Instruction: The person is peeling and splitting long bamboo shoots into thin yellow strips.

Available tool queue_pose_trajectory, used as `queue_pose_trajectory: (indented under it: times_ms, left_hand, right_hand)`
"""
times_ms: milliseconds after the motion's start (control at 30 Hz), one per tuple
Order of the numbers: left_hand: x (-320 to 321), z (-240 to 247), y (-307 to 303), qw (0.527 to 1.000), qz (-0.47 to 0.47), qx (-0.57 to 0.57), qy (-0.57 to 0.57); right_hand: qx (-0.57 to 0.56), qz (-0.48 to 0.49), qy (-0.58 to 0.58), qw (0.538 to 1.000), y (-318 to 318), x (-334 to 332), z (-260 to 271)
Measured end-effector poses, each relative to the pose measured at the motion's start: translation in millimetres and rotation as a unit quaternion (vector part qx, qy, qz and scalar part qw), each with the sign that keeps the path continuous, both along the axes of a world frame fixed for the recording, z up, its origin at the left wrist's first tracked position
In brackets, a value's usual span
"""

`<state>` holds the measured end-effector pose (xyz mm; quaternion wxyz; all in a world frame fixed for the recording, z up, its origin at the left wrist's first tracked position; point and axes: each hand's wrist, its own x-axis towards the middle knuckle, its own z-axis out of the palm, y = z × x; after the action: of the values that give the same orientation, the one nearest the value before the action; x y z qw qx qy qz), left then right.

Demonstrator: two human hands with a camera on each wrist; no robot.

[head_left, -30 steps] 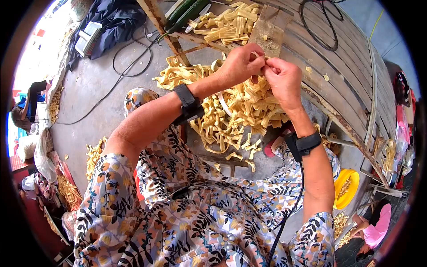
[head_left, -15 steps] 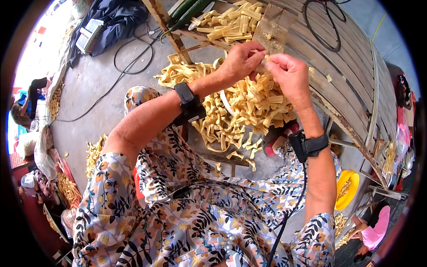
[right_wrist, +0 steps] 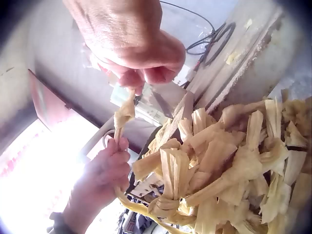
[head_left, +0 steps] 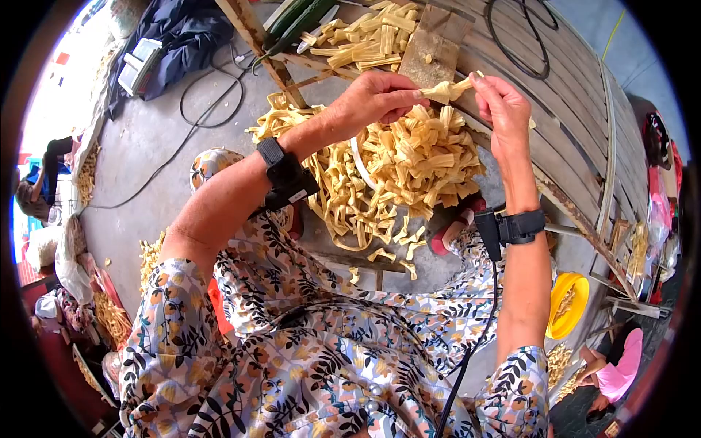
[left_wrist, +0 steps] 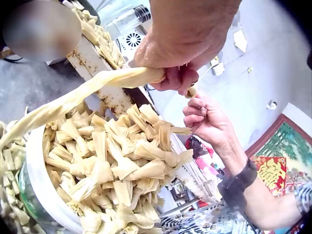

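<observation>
we record the left grip point(head_left: 372, 98), a bare hand, raised over a heaped white bowl point(head_left: 363, 164), with thumb and curled fingers pinching a pale yellow strip point(head_left: 447, 89). the right grip point(head_left: 504, 109), also bare, stands just beside it, its fingertips pinching the other end of the same strip. the strip spans the short gap between the two grips, held in the air above the bowl, and shows a bunched knot at its middle. in the left wrist view a long tail of it runs from the left grip down past the bowl's edge. we cannot tell where that tail ends.

the bowl sits directly beneath the grips and is heaped above its rim with knotted strips point(head_left: 420, 157) of the same material. loose ribbons point(head_left: 292, 120) lie on the grey floor point(head_left: 146, 146) beside the bowl. beyond the grips, a slatted wooden worktop point(head_left: 562, 124) carries a heap of cut pieces point(head_left: 369, 40), a worn wooden block point(head_left: 431, 55) and a coiled black cable point(head_left: 522, 44). a yellow dish point(head_left: 566, 306) sits low at the right, well apart from the grips. each wrist wears a black strap point(head_left: 285, 171). a cord point(head_left: 482, 321) runs from the right one down to the patterned shirt point(head_left: 328, 365).
</observation>
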<state>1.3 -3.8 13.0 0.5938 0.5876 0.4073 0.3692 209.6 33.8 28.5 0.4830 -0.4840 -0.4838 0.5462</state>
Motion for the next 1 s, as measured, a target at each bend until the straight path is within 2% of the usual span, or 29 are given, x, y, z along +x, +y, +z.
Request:
queue_pose_trajectory:
  times_ms: [133, 233, 267, 367, 600, 700, 833, 900, 1000]
  left_hand:
    - [-2.8, -1.9, 1.2, 0.999, -0.013, 0.003, -0.032]
    - [2.0, -1.0, 1.3, 0.999, -0.027, 0.003, -0.024]
    - [2.1, -0.1, 0.6, 0.998, -0.023, -0.015, -0.049]
    - [1.3, 1.5, 2.0, 0.998, -0.029, -0.036, -0.047]
    - [-5.8, 7.9, -0.3, 0.991, -0.017, -0.111, -0.065]
    - [-10.2, 4.8, 4.6, 0.987, -0.052, -0.122, -0.092]
    - [-15.1, 8.0, 20.0, 0.998, -0.058, 0.011, 0.029]
    - [-17.0, 7.7, 35.9, 0.983, -0.009, 0.114, 0.145]
    - [-18.8, 13.7, 60.6, 0.975, 0.045, 0.154, 0.15]
  right_hand:
    - [-0.069, 0.047, -0.049, 0.995, -10.8, -11.2, -3.9]
    - [-0.06, 0.171, 0.062, 0.981, -17.3, -25.2, -4.8]
    - [-0.046, 0.163, 0.098, 0.981, -16.6, -27.9, -8.9]
    - [-0.013, 0.122, 0.095, 0.988, -15.9, -28.0, -11.7]
    - [-0.036, 0.092, 0.103, 0.99, -13.4, -15.3, -7.9]
    - [-0.041, 0.097, 0.11, 0.988, -11.7, -14.8, -9.9]
    - [-0.036, 0.081, 0.07, 0.994, 1.3, -18.7, -5.0]
    - [-0.03, 0.055, 0.057, 0.996, 12.2, -17.1, -8.1]
    - [-0.023, 0.019, 0.076, 0.997, 36.6, -14.0, -10.4]
